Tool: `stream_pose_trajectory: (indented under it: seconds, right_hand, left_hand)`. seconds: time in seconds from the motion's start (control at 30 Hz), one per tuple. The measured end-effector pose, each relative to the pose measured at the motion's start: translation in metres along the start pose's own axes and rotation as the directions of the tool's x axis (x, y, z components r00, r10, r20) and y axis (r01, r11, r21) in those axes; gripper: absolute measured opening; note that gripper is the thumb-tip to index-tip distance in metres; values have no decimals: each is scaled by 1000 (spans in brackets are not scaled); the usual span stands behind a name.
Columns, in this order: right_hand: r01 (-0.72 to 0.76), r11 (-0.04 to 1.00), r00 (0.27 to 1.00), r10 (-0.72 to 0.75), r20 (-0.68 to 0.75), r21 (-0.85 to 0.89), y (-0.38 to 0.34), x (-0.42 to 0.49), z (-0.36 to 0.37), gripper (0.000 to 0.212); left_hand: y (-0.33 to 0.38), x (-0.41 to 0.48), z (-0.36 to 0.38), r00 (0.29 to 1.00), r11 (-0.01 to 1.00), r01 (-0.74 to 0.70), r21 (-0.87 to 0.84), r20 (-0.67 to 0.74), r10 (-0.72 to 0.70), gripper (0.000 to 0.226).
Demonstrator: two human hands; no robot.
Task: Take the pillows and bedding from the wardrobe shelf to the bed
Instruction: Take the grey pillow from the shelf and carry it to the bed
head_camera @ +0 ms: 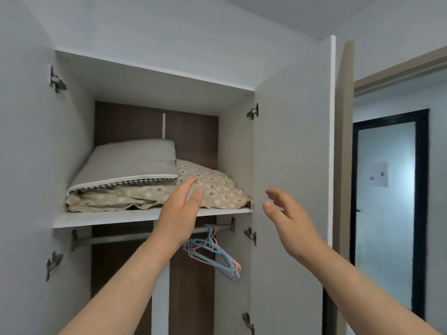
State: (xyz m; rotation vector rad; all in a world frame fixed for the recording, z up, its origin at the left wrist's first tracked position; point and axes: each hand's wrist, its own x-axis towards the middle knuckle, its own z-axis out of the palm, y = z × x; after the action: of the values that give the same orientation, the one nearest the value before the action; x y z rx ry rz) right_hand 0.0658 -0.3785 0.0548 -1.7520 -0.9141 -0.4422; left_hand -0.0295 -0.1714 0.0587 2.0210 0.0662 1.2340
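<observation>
A grey pillow with a checked edge lies tilted on top of beige patterned bedding, both on the white wardrobe shelf. My left hand is raised in front of the shelf's edge, fingers apart, its fingertips over the bedding's front right part; I cannot tell whether it touches the bedding. My right hand is up in front of the open right door, fingers spread, holding nothing. The bed is out of view.
Both wardrobe doors stand open; the right door is close beside my right hand. Below the shelf a rail carries blue and pink hangers. A doorway opens to the right.
</observation>
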Motion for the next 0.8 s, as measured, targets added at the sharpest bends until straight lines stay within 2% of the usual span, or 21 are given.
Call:
stream_pose_trajectory:
  seconds: [0.13, 0.37, 0.53, 0.8]
  right_hand:
    - [64, 994, 996, -70, 58, 85, -8, 37, 60, 39]
    - [147, 969, 967, -182, 176, 196, -17, 89, 148, 42]
    - [176, 951, 947, -234, 220, 252, -9, 133, 188, 45]
    - [219, 925, 933, -292, 213, 310, 15, 214, 239, 44]
  left_hand:
    - [-30, 19, -51, 993, 988, 38, 148, -118, -20, 46]
    - [-73, 46, -110, 955, 958, 132, 255, -292, -53, 45]
    - [-101, 73, -125, 925, 933, 173, 315, -377, -44, 46]
    - [-151, 132, -120, 888, 910, 216, 354, -460, -31, 45]
